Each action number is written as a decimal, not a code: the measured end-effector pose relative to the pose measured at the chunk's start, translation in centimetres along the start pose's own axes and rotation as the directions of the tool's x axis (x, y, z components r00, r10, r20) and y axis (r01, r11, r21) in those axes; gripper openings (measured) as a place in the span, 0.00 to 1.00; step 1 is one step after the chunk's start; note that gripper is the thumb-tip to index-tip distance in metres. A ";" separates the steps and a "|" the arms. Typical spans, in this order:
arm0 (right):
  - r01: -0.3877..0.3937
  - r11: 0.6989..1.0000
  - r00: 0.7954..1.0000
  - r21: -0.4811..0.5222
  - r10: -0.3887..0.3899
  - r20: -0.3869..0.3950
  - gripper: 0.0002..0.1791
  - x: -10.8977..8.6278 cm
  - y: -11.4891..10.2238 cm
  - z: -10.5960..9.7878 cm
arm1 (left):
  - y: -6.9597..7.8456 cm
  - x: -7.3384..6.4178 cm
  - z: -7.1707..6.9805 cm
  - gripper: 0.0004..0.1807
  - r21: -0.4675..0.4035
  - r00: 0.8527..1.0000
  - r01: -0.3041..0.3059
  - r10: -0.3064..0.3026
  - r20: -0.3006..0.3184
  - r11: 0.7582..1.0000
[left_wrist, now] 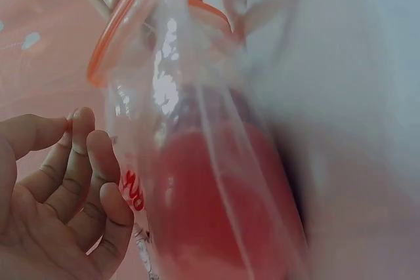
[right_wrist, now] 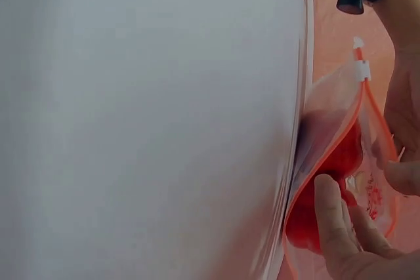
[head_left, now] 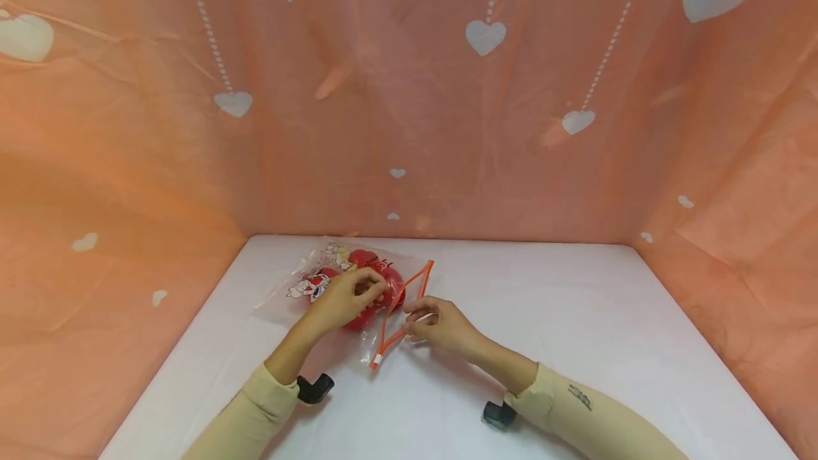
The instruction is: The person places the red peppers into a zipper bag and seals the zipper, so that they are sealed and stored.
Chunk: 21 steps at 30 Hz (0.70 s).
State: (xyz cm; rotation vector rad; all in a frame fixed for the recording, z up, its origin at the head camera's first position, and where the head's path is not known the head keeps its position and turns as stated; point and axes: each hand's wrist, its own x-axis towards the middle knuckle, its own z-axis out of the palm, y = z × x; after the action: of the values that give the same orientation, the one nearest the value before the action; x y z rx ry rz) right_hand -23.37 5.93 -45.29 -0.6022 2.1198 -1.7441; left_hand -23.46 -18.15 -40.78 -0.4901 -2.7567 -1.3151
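Observation:
A clear zip bag (head_left: 412,282) with an orange zip strip lies on the white table, printed with cartoon figures. Several smooth red rounded objects (head_left: 363,258) are inside; their exact kind is hard to tell. Its mouth gapes toward the right, and a white slider (right_wrist: 362,70) sits at one end of the strip. My left hand (head_left: 348,297) is over the bag, fingers loosely bent, thumb near the fingertips, with nothing visible between them. At the mouth is my right hand (head_left: 444,325), fingers (right_wrist: 331,218) extended across the opening; whether they reach inside I cannot tell.
The white table (head_left: 575,318) is bordered by an orange-pink cloth (head_left: 409,126) with white hearts at the back and sides. Black angled wrist mounts (head_left: 314,389) show beneath both forearms.

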 end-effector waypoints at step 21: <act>-0.034 0.997 0.997 0.063 0.029 0.077 0.15 -3.0 -0.5 2.1 | -1.2 -4.2 -0.7 0.02 0.115 0.995 -0.093 0.087 0.058 0.989</act>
State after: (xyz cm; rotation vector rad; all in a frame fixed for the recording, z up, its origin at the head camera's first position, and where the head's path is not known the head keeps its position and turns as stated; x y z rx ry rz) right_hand -19.68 5.61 -45.29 -0.6054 2.0036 -1.7367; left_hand -19.88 -20.53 -41.95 -0.6416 -2.7964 -1.1287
